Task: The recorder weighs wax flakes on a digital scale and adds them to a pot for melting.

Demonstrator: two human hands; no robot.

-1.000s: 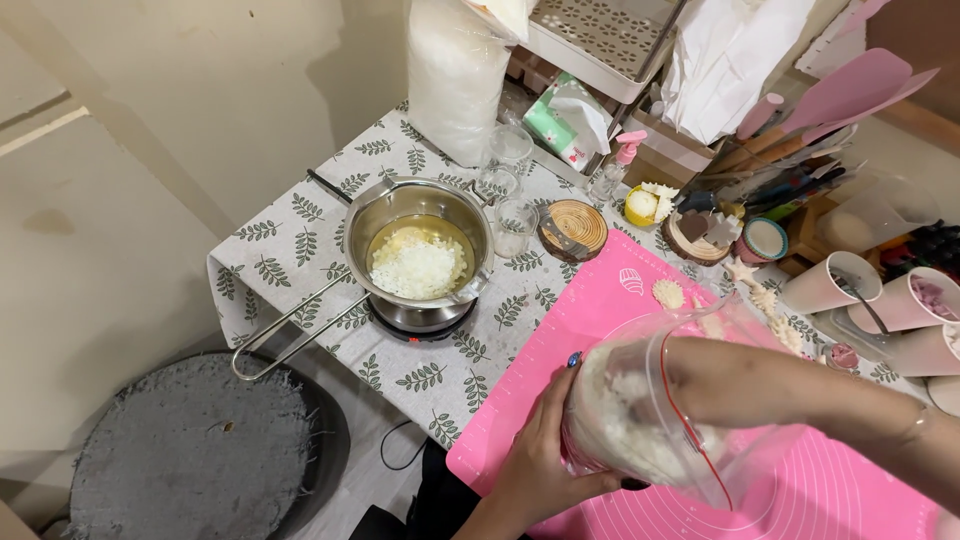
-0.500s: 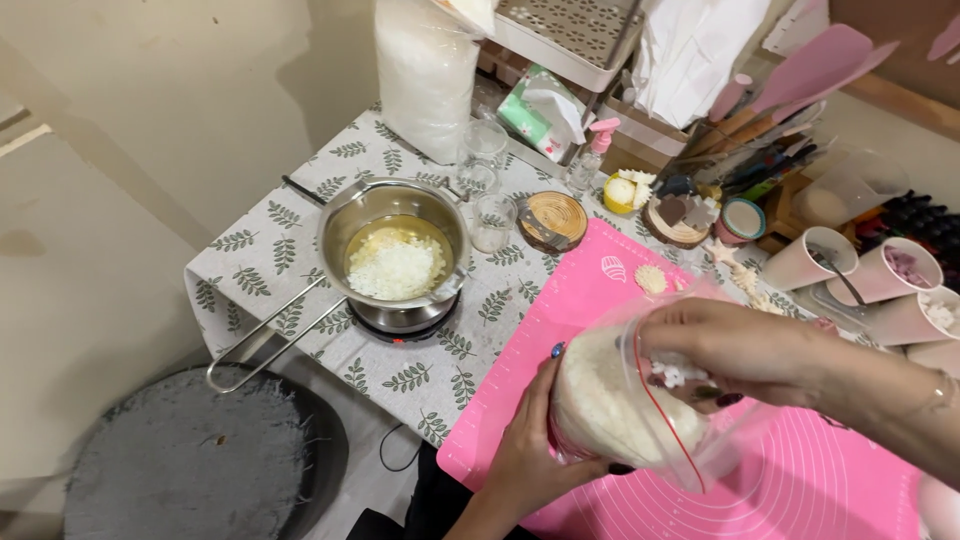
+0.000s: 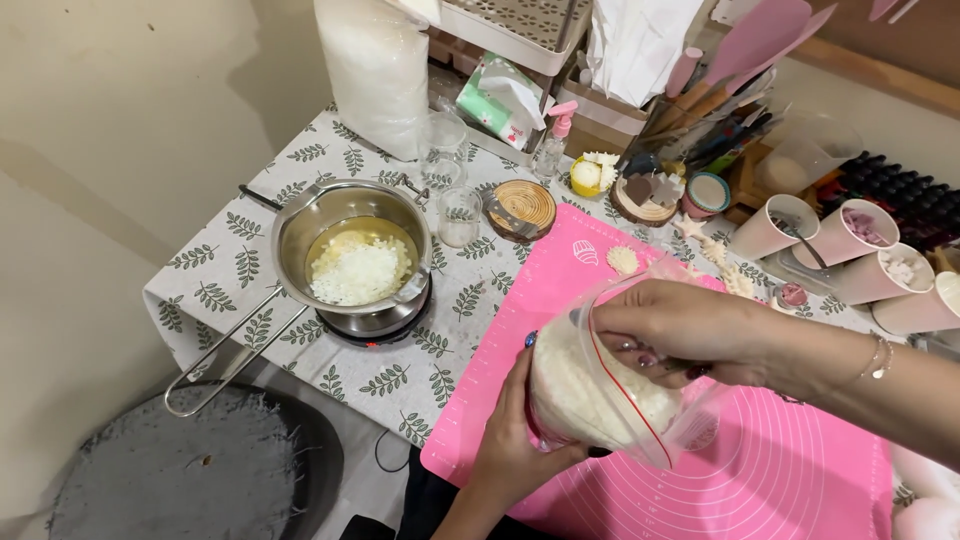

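**Two hands at a bag of white flakes over the pink mat**

At left of the frame, a steel saucepan (image 3: 352, 245) sits on a small burner (image 3: 385, 322) on the leaf-print counter (image 3: 240, 265), white flakes lying in clear liquid inside it (its long handle reaches toward the lower left). Just right of it stands a small glass (image 3: 459, 216), then a round wooden coaster (image 3: 522, 207). At lower centre, the left hand (image 3: 512, 440) has its grip wrapped around the clear zip bag (image 3: 600, 392) of white flakes, held above the pink mat (image 3: 790, 480). The right hand (image 3: 672, 328) is at the bag's open mouth, fingers curled closed over flakes. Pink cups (image 3: 848, 238) stand at right.
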